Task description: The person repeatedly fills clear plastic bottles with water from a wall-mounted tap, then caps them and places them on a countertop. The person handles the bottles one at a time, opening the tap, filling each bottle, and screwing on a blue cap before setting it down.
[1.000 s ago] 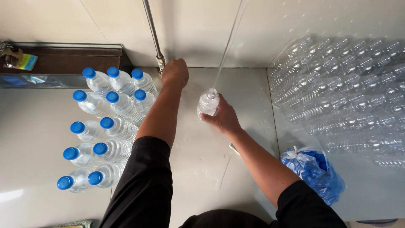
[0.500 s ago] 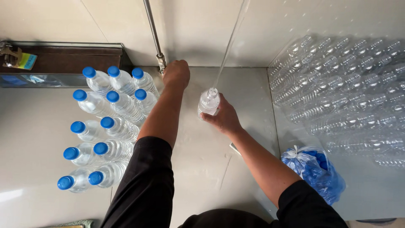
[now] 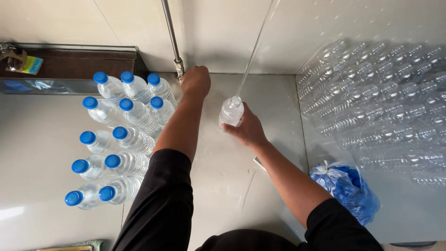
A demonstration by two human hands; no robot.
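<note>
My right hand (image 3: 248,131) grips a clear plastic bottle (image 3: 231,112) with no cap, held upright on the grey floor. A thin clear tube (image 3: 254,51) slants down from above into the bottle's mouth. My left hand (image 3: 196,80) is closed on the valve (image 3: 179,67) at the foot of a metal pipe (image 3: 169,29) that runs up the wall. Both arms wear black sleeves.
Several filled bottles with blue caps (image 3: 121,137) stand in rows at the left. A large clear sack of empty bottles (image 3: 385,104) fills the right side. A blue bag of caps (image 3: 346,188) lies by my right forearm. A glass-fronted shelf (image 3: 69,69) is at the upper left.
</note>
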